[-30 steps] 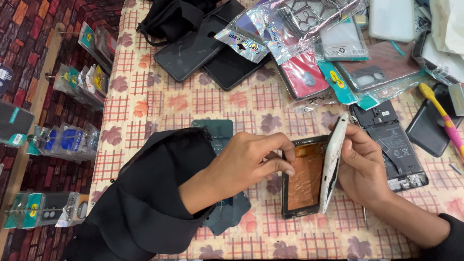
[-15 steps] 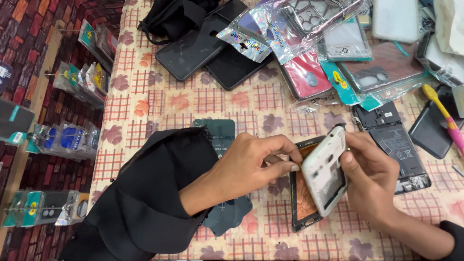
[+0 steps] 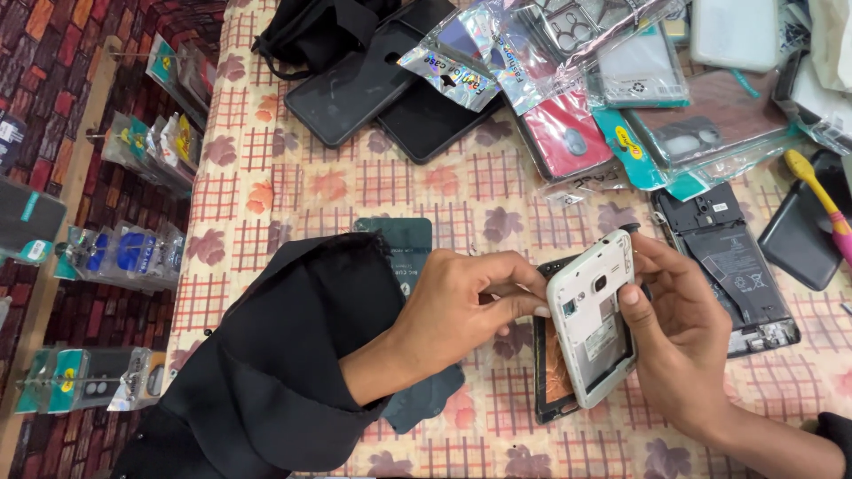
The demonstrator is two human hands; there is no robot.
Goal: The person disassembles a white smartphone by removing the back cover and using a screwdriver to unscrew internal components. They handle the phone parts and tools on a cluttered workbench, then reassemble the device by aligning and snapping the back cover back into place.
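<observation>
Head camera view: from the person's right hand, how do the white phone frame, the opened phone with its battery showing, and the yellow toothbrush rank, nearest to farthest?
1. White phone frame, held in the right hand.
2. Opened phone with battery, just beyond the hand, on the tablecloth.
3. Yellow toothbrush, far right edge.

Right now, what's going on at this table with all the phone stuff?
A person holds a white phone frame in both hands, the left hand pinching its edge and the right hand cupping it from behind. It is lifted off a dark opened phone body lying on the checked tablecloth. Another opened phone lies to the right, with black phones and packaged cases further back.
</observation>
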